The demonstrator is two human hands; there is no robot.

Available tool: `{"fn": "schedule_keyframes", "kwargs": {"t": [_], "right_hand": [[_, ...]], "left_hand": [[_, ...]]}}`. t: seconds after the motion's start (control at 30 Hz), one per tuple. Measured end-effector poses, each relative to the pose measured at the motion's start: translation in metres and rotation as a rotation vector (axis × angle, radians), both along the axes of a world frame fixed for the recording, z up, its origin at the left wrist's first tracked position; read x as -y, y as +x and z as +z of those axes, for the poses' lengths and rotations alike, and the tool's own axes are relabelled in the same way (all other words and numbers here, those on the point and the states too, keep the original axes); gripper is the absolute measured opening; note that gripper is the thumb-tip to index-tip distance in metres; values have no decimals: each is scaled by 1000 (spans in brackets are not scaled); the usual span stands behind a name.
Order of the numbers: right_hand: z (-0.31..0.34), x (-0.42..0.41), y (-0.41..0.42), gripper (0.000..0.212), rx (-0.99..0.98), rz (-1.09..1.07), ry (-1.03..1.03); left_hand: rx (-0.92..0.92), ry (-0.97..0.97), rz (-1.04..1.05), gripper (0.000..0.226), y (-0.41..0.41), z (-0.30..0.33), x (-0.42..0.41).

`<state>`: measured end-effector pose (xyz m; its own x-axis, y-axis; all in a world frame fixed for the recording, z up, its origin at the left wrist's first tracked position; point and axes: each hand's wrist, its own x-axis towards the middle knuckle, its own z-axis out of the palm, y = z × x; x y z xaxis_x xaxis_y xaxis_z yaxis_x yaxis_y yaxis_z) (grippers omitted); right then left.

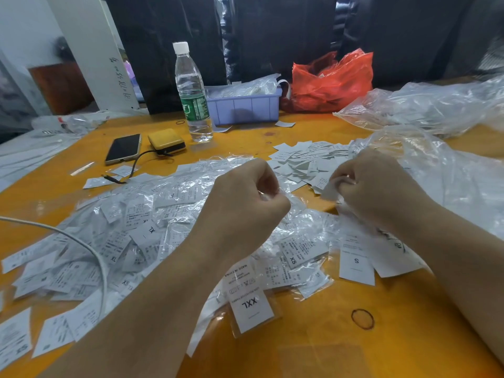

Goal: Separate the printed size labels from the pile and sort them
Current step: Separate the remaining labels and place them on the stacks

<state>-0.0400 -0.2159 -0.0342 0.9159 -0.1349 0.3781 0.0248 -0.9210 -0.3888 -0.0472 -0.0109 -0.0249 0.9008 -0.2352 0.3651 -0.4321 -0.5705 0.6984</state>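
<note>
A wide pile of white size labels in clear plastic sleeves [114, 236] covers the left and middle of the orange table [341, 350]. My left hand [242, 200] hovers over the pile, its curled fingers pinching a bit of clear plastic. My right hand [373, 186] pinches a white label [331, 190] between thumb and fingers. Behind my hands lies a heap of loose bare labels [302, 162]. An XXL label [252, 309] and an S label [356, 264] lie nearest to me.
A water bottle [192, 91], a phone [124, 148] and a yellow power bank [167, 143] stand at the back left. A purple bin [245, 105] and a red bag [332, 83] sit behind. Crumpled clear bags [436, 165] fill the right. A white cable [81, 244] crosses the pile.
</note>
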Motion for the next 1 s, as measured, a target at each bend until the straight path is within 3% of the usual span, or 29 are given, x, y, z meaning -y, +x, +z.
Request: {"fn": "schedule_keyframes", "kwargs": {"t": [0.17, 0.47, 0.6, 0.83, 1.0], "right_hand": [[9, 0, -8, 17, 287, 99, 268], [19, -11, -17, 19, 215, 374, 788], [16, -12, -19, 16, 232, 440, 734], [10, -20, -19, 39, -74, 671, 634], [14, -17, -19, 11, -75, 628, 632]], "left_hand": [[-102, -149, -44, 11, 0, 4, 0], [-83, -127, -82, 6, 0, 3, 0], [-39, -102, -92, 6, -1, 2, -1], [-22, -68, -229, 6, -2, 2, 0], [-55, -151, -234, 13, -2, 5, 0]]}}
